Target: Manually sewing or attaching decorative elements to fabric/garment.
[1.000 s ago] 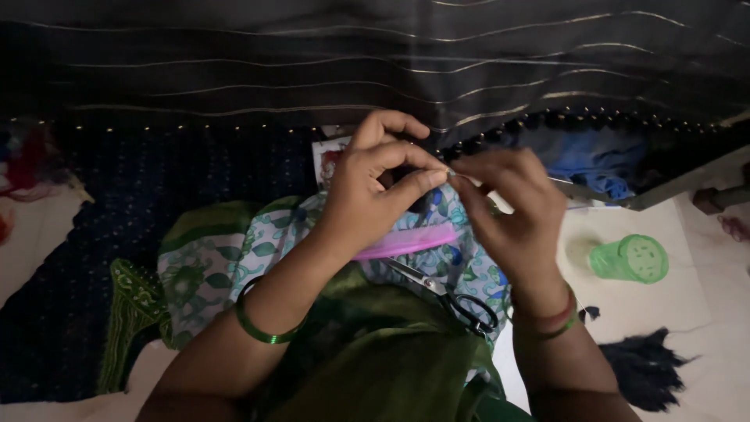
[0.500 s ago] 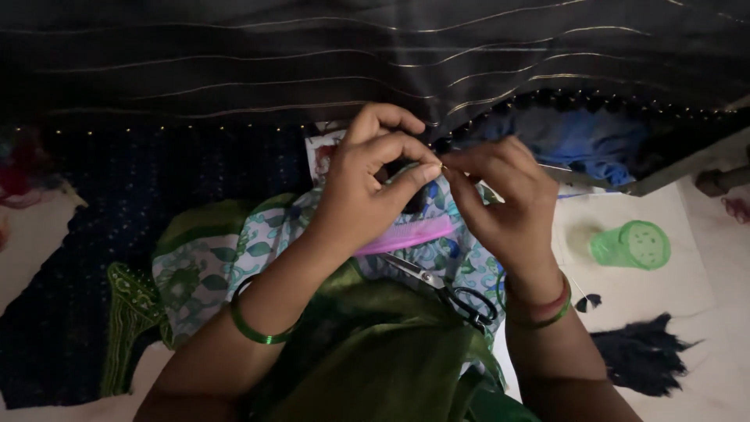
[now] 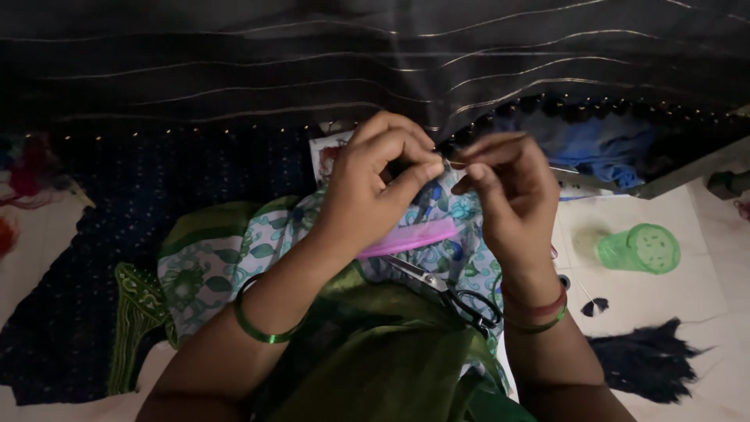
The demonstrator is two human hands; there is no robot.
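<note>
Head view: a seated person is working both hands together at the centre of the frame, just below the beaded edge of a dark striped fabric (image 3: 375, 70) that is spreading across the top. The left hand (image 3: 375, 187) is curling its fingers and thumb into a pinch at about 3 o'clock of itself, and the right hand (image 3: 508, 195) is meeting it fingertip to fingertip, pinching something fine and pale (image 3: 451, 163); what that thing is cannot be told in the dim light. A thin green bangle (image 3: 258, 324) is circling the left wrist, and red and green bangles (image 3: 535, 309) are circling the right.

Directly beneath the hands, at 6 o'clock, a flat pink plastic comb (image 3: 414, 237) is lying on a floral green-and-white printed cloth (image 3: 211, 266), with black-handled steel scissors (image 3: 457, 297) just beside it. Well apart at 3 o'clock, a translucent green plastic cup (image 3: 641, 248) is lying on its side on the pale floor (image 3: 703, 312). At 4 o'clock, a tuft of dark thread tassels (image 3: 644, 359) is resting on that floor.
</note>
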